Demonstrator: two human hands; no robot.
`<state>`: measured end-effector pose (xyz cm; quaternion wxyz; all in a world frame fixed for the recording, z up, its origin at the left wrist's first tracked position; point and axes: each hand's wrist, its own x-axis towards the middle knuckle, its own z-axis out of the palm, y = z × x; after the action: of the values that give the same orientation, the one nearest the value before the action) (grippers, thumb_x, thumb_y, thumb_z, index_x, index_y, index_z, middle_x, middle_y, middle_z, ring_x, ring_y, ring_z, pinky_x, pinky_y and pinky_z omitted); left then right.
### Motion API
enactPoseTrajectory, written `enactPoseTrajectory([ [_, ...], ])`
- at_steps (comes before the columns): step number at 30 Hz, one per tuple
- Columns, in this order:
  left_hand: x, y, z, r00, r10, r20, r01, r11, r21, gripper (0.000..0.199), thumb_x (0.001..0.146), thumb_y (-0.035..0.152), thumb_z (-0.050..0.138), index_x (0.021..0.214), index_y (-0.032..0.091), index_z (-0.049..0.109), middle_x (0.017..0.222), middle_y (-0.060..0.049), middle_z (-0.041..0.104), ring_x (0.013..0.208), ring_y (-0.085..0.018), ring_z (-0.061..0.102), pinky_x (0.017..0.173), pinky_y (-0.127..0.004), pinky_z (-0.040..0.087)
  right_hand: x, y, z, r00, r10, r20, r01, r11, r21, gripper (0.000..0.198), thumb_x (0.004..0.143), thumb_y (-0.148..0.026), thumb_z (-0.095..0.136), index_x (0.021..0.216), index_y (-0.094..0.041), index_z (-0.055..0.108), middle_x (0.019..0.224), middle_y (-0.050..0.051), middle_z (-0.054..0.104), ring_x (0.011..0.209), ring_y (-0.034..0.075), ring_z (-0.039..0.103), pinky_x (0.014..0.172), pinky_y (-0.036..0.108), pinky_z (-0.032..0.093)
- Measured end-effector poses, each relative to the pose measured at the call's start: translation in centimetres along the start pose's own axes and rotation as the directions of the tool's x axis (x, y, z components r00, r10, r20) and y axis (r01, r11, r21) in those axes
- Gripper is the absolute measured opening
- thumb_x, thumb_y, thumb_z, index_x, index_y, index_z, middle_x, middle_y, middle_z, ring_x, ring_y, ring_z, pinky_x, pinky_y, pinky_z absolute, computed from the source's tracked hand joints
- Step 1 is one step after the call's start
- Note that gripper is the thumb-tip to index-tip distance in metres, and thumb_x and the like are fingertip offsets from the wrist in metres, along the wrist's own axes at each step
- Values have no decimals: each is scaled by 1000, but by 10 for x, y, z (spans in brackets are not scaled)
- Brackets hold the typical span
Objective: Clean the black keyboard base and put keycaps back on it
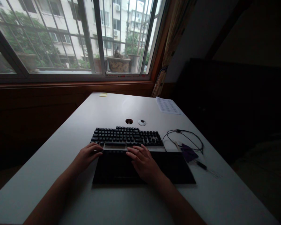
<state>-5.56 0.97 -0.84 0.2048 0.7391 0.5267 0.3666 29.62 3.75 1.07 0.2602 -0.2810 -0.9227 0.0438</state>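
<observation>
Black keycaps (117, 136) are laid out in keyboard rows on the white table, with bare gaps in the nearest row. In front of them lies a dark flat keyboard base (117, 172), with a few keycaps along its far edge. My left hand (87, 155) is at the base's far left corner, thumb and fingertips close together; whatever is between them is too small and dark to make out. Over the base's middle reaches my right hand (142, 161), fingers stretched and slightly apart, tips by the far edge and the nearest keycap row.
A looped black cable (189, 132), a purple cloth (189, 153) and a dark-handled wire tool (201, 164) lie to the right. Farther back are a round cable hole (129, 121), its cover (142, 122), a printed sheet (168, 106) and a yellow note pad (103, 94).
</observation>
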Motion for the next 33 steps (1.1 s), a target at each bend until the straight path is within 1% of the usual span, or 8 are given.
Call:
enactPoseTrajectory([
  [2, 0, 0, 0, 1000, 1, 2, -1, 1000, -7, 17, 97, 37, 66, 104, 23, 74, 106, -6, 70, 96, -23, 70, 84, -35, 58, 0, 0, 1, 1000, -24, 8, 24, 1000, 14, 50, 99, -10, 51, 146, -28, 50, 146, 5, 62, 138, 24, 51, 123, 57, 33],
  [5, 0, -1, 1, 1000, 2, 10, -2, 1000, -16, 17, 97, 36, 65, 104, 23, 73, 106, -6, 70, 95, -22, 70, 83, -35, 58, 0, 0, 2, 997, -62, 39, 59, 995, 75, 49, 99, -8, 49, 146, -24, 51, 145, 6, 62, 132, 22, 55, 116, 45, 46],
  [7, 0, -2, 1, 1000, 1, 13, -1, 1000, -11, 16, 97, 35, 65, 104, 23, 73, 106, -6, 70, 95, -22, 70, 83, -35, 58, 0, 1, 3, 997, -68, 44, 63, 993, 101, 49, 99, -6, 47, 146, -22, 51, 144, 7, 63, 130, 21, 57, 113, 41, 50],
  [12, 0, -2, 1, 1000, 1, 15, -1, 1000, -2, 15, 97, 34, 65, 104, 23, 73, 105, -5, 70, 95, -22, 70, 83, -34, 58, 0, 2, 6, 997, -82, 8, 81, 993, 80, 48, 99, -7, 46, 144, -22, 52, 143, 7, 64, 133, 22, 57, 121, 48, 42],
  [19, 1, 1, 0, 1000, -2, 19, 2, 1000, -6, 16, 97, 35, 64, 104, 23, 73, 105, -6, 71, 95, -22, 70, 83, -35, 58, 1, 1, 3, 997, -78, 15, 77, 995, 62, 51, 96, -6, 47, 145, -22, 52, 142, 8, 65, 134, 19, 58, 121, 46, 42],
  [23, 1, 0, 1, 1000, -1, 10, 1, 1000, -7, 17, 96, 36, 65, 104, 23, 74, 105, -6, 71, 95, -23, 70, 83, -36, 58, 2, -1, 1, 998, -64, 9, 64, 996, 60, 49, 97, -11, 52, 144, -22, 53, 144, 8, 64, 136, 20, 57, 123, 46, 40],
  [29, 1, 0, 1, 1000, -2, 15, 2, 1000, -18, 17, 97, 35, 64, 105, 23, 73, 105, -6, 71, 95, -22, 70, 83, -35, 58, 1, -2, 1, 998, -55, 16, 54, 995, 85, 50, 97, -14, 54, 146, -23, 52, 143, 8, 65, 134, 20, 58, 122, 46, 41],
  [33, 1, -1, 1, 1000, -11, 21, 11, 1000, -16, 17, 95, 35, 65, 104, 23, 73, 104, -6, 72, 94, -22, 71, 83, -36, 59, 1, -2, 1, 999, -52, 17, 50, 994, 101, 50, 96, -15, 55, 146, -23, 53, 142, 9, 65, 132, 22, 59, 117, 44, 46],
])
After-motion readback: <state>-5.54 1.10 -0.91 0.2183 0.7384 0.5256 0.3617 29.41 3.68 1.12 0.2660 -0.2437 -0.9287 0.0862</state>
